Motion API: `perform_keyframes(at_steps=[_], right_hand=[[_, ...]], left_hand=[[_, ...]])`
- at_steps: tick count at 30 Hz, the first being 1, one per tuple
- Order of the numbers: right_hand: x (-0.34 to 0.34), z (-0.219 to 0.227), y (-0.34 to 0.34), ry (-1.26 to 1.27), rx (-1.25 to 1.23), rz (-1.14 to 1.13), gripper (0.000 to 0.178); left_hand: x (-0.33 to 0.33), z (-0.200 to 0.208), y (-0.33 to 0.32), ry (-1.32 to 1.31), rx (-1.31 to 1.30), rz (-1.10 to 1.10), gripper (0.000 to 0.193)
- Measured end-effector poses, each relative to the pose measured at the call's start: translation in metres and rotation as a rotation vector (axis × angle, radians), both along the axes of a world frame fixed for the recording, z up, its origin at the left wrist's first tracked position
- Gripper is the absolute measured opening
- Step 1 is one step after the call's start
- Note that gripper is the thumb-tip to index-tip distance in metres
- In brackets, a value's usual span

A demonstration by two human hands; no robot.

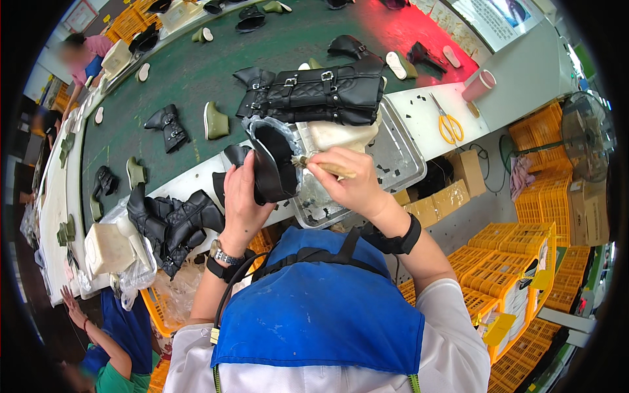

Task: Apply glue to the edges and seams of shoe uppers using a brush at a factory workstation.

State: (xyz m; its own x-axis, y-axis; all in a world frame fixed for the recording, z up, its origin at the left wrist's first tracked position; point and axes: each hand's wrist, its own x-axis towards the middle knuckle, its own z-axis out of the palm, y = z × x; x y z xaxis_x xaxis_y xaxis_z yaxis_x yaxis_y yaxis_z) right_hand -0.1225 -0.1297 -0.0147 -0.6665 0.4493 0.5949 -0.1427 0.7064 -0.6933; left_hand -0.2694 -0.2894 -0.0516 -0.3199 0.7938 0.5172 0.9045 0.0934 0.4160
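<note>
A black boot upper is in my left hand, its wide opening turned toward the right. My fingers and thumb press around its outer side. A grey, shiny border runs along the rim of the opening. My right hand grips a wooden-handled brush, with the bristles against the rim's right edge. Just behind sits a whitish plastic container, partly covered by black buckled boot uppers lying on their side. A metal tray strewn with dark scraps extends under my right hand.
A green conveyor carries black boots and olive shoes. Orange-handled scissors and a pink cup are at right. Left are piled black boots and a cut plastic jug. Yellow crates stand lower right; a co-worker's arm shows lower left.
</note>
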Motion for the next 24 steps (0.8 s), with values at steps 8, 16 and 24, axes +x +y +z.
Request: perform_keyframes(at_steps=[8,16,24], right_hand=[[0.006,0.009,-0.015,-0.115,-0.331,0.187,0.009],[0.012,0.006,-0.022,-0.095,-0.694,0.228,0.01],[0.009,-0.007,-0.013,-0.061,-0.397,0.169,0.007]], left_hand=[[-0.017,-0.018,0.004,0.198,0.184,0.107,0.089],[-0.022,-0.019,0.006,0.302,0.169,0.113,0.065],[-0.022,-0.019,0.004,0.32,0.232,0.046,0.064]])
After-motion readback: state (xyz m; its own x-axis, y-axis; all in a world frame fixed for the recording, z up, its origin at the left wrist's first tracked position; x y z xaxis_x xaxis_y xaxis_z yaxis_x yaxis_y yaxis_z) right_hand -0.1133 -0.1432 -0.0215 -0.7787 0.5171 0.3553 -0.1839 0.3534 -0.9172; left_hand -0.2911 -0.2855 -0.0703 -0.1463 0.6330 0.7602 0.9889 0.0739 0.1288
